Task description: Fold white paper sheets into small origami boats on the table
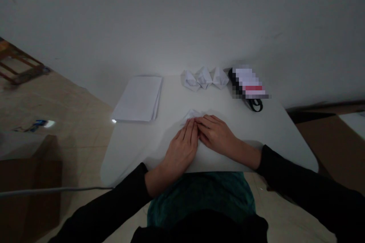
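Note:
A folded white paper lies on the white table, mostly covered by my hands. My left hand presses on it with fingers together. From the right, my right hand bends its fingers over the same paper, its fingertips touching those of my left hand. Behind them, three folded white paper pieces stand in a row near the wall. A stack of white paper sheets lies at the table's back left.
A dark object with a blurred, pixelated top and a black strap lies at the back right. Cardboard boxes stand right of the table. A grey cable runs in from the left.

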Demonstrator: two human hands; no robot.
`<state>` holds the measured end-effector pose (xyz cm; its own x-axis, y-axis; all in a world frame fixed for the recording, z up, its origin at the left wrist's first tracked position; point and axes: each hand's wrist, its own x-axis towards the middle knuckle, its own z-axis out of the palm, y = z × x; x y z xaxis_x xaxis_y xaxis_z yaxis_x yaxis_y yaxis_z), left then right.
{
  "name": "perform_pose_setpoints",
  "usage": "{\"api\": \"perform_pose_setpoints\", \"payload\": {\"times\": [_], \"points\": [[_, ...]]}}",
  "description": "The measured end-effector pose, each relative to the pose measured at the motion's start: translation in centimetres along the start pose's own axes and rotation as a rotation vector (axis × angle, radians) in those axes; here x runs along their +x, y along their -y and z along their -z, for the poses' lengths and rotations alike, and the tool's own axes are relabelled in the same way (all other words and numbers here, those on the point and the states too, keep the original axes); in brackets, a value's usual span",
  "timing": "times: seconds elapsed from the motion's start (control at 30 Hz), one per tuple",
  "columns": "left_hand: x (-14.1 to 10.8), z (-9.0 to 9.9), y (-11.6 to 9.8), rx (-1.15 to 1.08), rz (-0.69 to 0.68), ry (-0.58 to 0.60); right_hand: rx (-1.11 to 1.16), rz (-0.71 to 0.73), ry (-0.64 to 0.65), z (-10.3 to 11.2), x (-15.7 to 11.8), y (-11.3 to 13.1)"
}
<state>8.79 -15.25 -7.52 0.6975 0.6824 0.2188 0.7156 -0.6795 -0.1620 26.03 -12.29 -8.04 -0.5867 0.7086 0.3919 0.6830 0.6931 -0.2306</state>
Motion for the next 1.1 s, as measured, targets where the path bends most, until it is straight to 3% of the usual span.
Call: {"api": "perform_pose_setpoints", "payload": {"times": [0.23,0.47,0.93,1.03,1.1], "points": [[0.4,0.2,0.0,-0.061,0.027,0.037,0.021,-0.005,-0.006,-0.1,-0.2,0.1],[0.0,0.1,-0.1,-0.056,0.067,-0.038,-0.042,-0.005,-0.008,0.0,-0.2,0.1],[-1.0,0.6,-0.8,-0.097,0.213,-0.012,-0.016,-0.03,0.003,0.1,-0.3,0.2],[-0.8,1.7,0.4,-0.155,0.226,0.013,-0.021,-0.023,0.002,0.1,-0.3,0.1],[-0.3,2.5,2.3,-0.238,0.271,0.038,-0.007,-0.017,-0.003,0.0,-0.3,0.0]]}}
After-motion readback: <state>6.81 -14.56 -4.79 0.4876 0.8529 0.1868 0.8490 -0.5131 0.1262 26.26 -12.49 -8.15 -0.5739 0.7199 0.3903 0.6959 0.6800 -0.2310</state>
